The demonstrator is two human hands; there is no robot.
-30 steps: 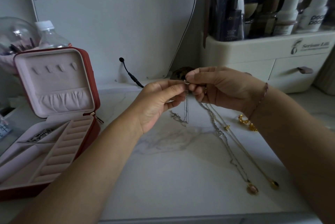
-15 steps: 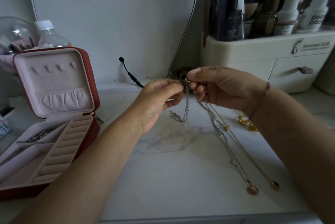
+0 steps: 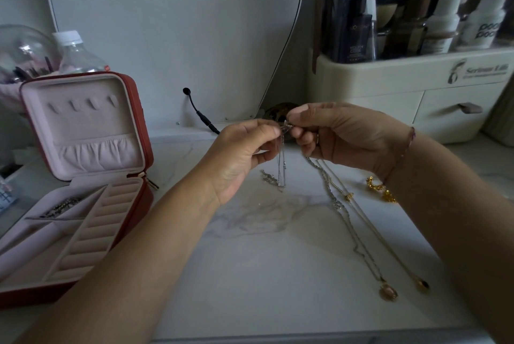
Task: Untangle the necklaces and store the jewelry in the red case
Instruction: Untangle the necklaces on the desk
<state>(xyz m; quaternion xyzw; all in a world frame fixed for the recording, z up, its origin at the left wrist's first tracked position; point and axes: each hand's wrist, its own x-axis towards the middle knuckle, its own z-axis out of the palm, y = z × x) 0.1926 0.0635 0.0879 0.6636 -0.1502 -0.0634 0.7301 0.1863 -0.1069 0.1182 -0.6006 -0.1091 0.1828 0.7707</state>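
Note:
Above the marble tabletop [image 3: 264, 274], my left hand [image 3: 242, 154] and my right hand [image 3: 342, 135] pinch the top of a thin silver necklace [image 3: 281, 174] between their fingertips. Its chain hangs down and its lower end touches the table. Two longer necklaces [image 3: 358, 238] trail from under my right hand toward the front right, ending in an oval pink pendant [image 3: 388, 293] and a dark gold pendant [image 3: 422, 285]. The red case [image 3: 83, 176] stands open at the left, with a dark chain [image 3: 61, 207] in one compartment.
Gold earrings [image 3: 379, 189] lie beside my right wrist. A cream drawer organiser [image 3: 417, 93] with cosmetic bottles fills the back right. A black cable plug [image 3: 199, 114] sticks out at the mirror's base. A plastic bottle [image 3: 76, 54] stands behind the case.
Both hands stay together at the same spot. The hanging silver chain has swung slightly, and my fingers have shifted a little on its top.

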